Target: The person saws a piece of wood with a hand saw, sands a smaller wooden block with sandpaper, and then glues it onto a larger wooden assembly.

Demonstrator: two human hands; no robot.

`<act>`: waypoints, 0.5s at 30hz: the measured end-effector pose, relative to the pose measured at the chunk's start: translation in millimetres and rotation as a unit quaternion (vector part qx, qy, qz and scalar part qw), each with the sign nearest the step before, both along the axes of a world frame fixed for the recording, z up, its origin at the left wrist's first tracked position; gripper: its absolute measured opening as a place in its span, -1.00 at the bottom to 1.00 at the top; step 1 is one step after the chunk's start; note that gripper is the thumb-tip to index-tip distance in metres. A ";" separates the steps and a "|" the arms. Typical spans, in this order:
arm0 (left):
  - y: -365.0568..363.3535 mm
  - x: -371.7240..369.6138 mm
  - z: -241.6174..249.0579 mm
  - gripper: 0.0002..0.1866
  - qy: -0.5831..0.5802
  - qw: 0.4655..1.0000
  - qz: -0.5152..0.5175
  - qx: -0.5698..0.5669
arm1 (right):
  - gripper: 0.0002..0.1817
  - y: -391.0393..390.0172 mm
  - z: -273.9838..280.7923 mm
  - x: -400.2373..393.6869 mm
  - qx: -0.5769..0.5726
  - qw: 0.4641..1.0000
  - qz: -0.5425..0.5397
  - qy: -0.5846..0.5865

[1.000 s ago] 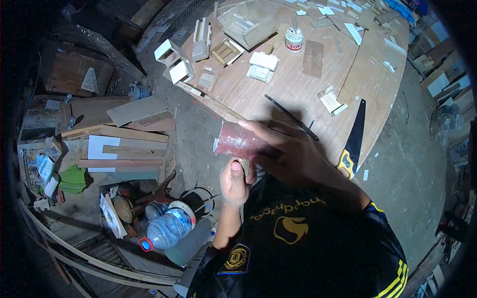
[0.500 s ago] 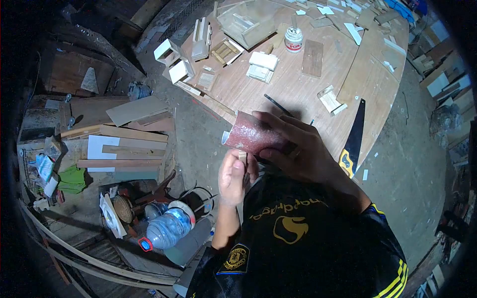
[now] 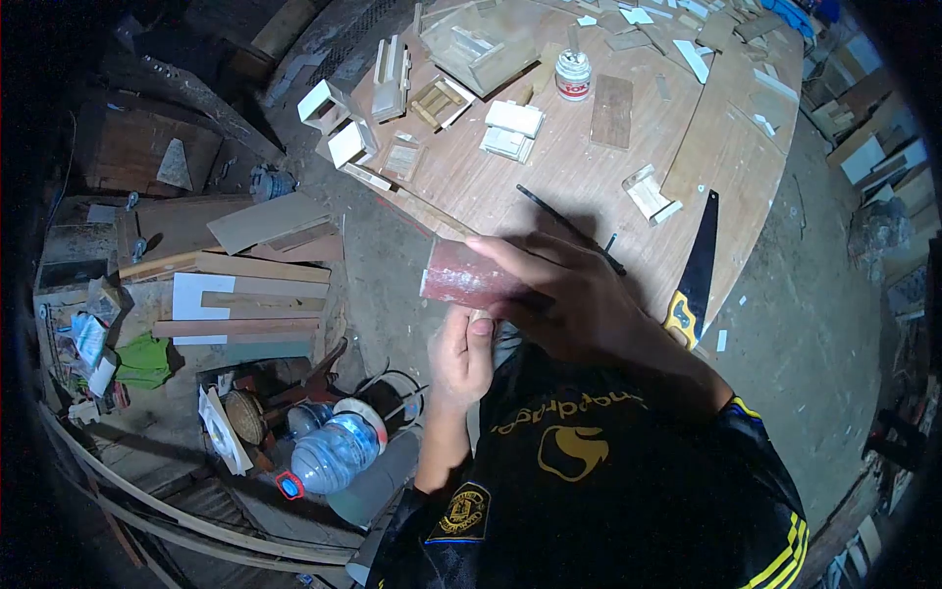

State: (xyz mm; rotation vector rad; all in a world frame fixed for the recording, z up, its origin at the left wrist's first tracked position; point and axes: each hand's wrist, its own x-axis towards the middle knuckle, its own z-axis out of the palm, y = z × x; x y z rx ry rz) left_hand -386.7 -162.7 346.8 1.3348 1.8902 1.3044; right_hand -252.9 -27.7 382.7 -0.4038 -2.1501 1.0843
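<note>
While in right hand (image 3: 579, 294), sandpaper (image 3: 463, 276) near wood (image 3: 478, 315).

The only view looks from the person's head, steeply down over the dark shirt (image 3: 628, 481), close above both hands (image 3: 559, 285), facing across the surface (image 3: 564, 162), wide enough to take in the floor (image 3: 785, 373) around it.

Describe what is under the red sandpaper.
Just under the red sandpaper, a bit of a small wooden piece shows in the left hand; sandpaper and fingers cover the rest.
</note>
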 end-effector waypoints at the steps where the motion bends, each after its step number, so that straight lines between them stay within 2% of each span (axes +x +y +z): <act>1: -1.1 -1.0 -0.2 -0.57 0.008 1.000 -0.002 -0.004 | -0.30 0.5 -0.1 -0.4 0.006 1.000 0.008 -0.013; 6: -1.5 -4.2 -0.3 -0.60 -0.013 0.999 0.015 0.025 | -0.28 -0.4 0.7 7.7 0.003 0.999 0.039 -0.020; 8: -1.8 9.2 6.4 -0.62 0.008 0.999 -0.028 -0.013 | -0.28 -0.9 4.0 8.3 0.019 0.999 0.037 -0.023; 10: -0.4 6.1 -2.0 -0.60 -0.011 1.000 -0.024 -0.017 | -0.31 3.6 11.2 3.0 -0.006 0.995 0.054 -0.081; 13: -1.8 1.4 -4.7 -0.57 0.019 0.999 -0.040 0.003 | -0.31 0.6 3.9 9.6 0.006 0.999 0.042 -0.011; 15: -4.4 3.3 -3.8 -0.70 -0.032 0.997 -0.045 -0.060 | -0.31 0.0 1.9 11.2 -0.003 0.999 0.041 -0.016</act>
